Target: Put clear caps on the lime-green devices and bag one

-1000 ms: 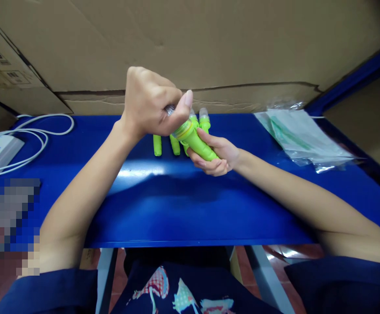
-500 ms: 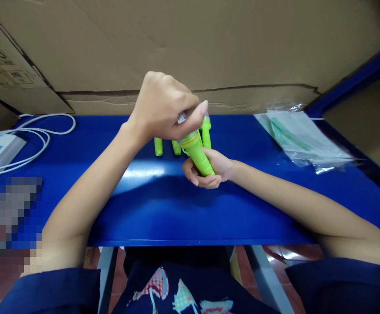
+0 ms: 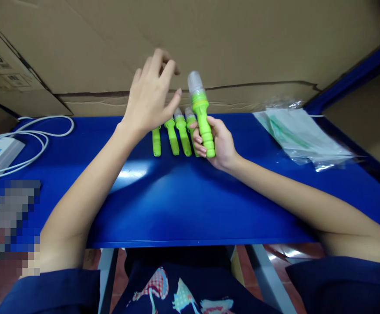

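My right hand [image 3: 218, 144] grips a bright green toy torch [image 3: 201, 112] by its handle and holds it upright, clear cap on top. My left hand [image 3: 150, 95] hovers just left of the torch's cap with fingers spread and nothing in it. Behind the hands, several more green torches [image 3: 172, 136] lie side by side in a row on the blue table [image 3: 190, 205].
A stack of clear plastic bags [image 3: 299, 137] lies at the back right of the table. A white device with a coiled cable [image 3: 10, 144] sits at the left. Large cardboard boxes [image 3: 190, 48] wall off the back edge.
My left hand let go of the torch's cap and lifted away, opening its fingers. My right hand tipped the torch from slanted to upright and raised it.
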Demonstrator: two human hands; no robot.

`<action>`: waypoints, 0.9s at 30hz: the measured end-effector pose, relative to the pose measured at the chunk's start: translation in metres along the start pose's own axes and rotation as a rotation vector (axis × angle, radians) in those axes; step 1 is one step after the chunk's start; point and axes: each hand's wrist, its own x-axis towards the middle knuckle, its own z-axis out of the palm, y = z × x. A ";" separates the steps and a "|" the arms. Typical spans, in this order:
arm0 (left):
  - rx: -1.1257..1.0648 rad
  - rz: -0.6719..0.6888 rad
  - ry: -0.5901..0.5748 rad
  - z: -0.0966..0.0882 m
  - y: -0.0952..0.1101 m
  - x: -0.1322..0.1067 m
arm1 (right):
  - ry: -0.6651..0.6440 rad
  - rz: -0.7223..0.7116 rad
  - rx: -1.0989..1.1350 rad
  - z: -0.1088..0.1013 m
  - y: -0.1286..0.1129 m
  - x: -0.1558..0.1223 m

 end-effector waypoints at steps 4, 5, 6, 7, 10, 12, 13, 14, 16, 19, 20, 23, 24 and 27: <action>-0.067 0.029 -0.003 0.003 -0.002 -0.001 | 0.092 0.008 -0.125 -0.010 -0.001 0.003; -0.088 0.036 0.001 0.004 -0.003 -0.001 | 0.118 -0.007 -0.180 -0.013 -0.002 0.004; -0.106 0.042 0.005 0.005 -0.004 -0.001 | 0.144 -0.046 -0.230 -0.016 -0.004 0.006; -0.120 0.047 0.008 0.005 -0.006 -0.001 | 0.151 -0.090 -0.274 -0.020 -0.006 0.009; -0.134 0.058 0.011 0.005 -0.008 0.000 | 0.086 -0.120 -0.415 -0.039 -0.010 0.021; -0.130 0.063 0.011 0.005 -0.008 0.000 | -0.027 -0.026 -0.511 -0.054 -0.011 0.030; -0.129 0.062 0.004 0.004 -0.008 0.000 | -0.014 -0.026 -0.559 -0.060 -0.011 0.034; -0.129 0.057 -0.008 0.004 -0.007 0.001 | 0.030 -0.054 -0.605 -0.065 -0.011 0.037; -0.129 0.039 -0.044 0.004 -0.008 0.001 | 0.127 -0.121 -0.692 -0.071 -0.011 0.039; -0.133 0.031 -0.066 0.008 -0.014 0.001 | 0.430 -0.237 -0.711 -0.072 -0.012 0.038; -0.138 0.041 -0.057 0.010 -0.016 0.000 | 0.494 -0.231 -0.713 -0.071 -0.014 0.037; -0.158 0.080 -0.028 0.013 -0.024 0.000 | 0.529 -0.155 -0.778 -0.073 -0.018 0.036; -0.160 0.083 -0.033 0.013 -0.024 0.000 | 0.533 -0.144 -0.816 -0.074 -0.019 0.036; -0.144 0.052 -0.090 0.010 -0.022 0.001 | 0.555 -0.109 -1.034 -0.080 -0.022 0.037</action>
